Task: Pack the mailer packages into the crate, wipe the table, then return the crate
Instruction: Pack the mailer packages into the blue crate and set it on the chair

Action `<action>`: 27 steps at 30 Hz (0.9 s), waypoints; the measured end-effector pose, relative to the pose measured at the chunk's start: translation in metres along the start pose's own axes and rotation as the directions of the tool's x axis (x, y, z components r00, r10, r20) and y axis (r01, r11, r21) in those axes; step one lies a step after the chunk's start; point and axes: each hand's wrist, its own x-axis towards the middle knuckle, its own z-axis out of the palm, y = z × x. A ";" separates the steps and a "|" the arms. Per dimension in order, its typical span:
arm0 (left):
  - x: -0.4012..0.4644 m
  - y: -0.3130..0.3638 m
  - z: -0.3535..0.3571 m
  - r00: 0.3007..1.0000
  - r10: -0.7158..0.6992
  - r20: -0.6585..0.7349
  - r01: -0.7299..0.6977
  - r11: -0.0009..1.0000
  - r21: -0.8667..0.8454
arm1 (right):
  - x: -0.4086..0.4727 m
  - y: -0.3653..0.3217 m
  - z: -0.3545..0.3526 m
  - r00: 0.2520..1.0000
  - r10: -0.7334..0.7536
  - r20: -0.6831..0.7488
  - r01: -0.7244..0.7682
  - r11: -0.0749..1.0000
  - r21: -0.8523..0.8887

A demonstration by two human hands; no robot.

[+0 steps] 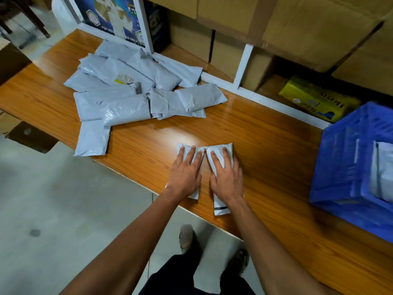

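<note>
Two small grey mailer packages lie side by side near the front edge of the wooden table. My left hand lies flat on the left package, fingers spread. My right hand lies flat on the right package, whose near end overhangs the table edge. A pile of several grey mailers is spread over the far left of the table. A blue plastic crate stands at the right with at least one mailer inside.
Cardboard boxes fill white shelving behind the table. A yellow pack lies on the lower shelf beside the crate. A blue poster board leans at the back left. Grey floor and my feet show below the table edge.
</note>
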 end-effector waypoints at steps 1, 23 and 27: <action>-0.002 0.013 -0.007 1.000 0.017 0.016 -0.017 0.999 -0.030 | -0.007 0.009 -0.007 1.000 0.019 -0.004 -0.019 1.000 0.006; 0.050 0.494 -0.108 0.870 0.418 -0.260 -0.464 0.874 -0.147 | -0.142 0.422 -0.233 0.823 0.434 -0.366 -0.375 0.900 0.223; 0.069 0.567 -0.076 0.880 0.446 -0.164 -0.473 0.860 -0.193 | -0.157 0.505 -0.221 0.831 0.482 -0.278 -0.432 0.874 0.225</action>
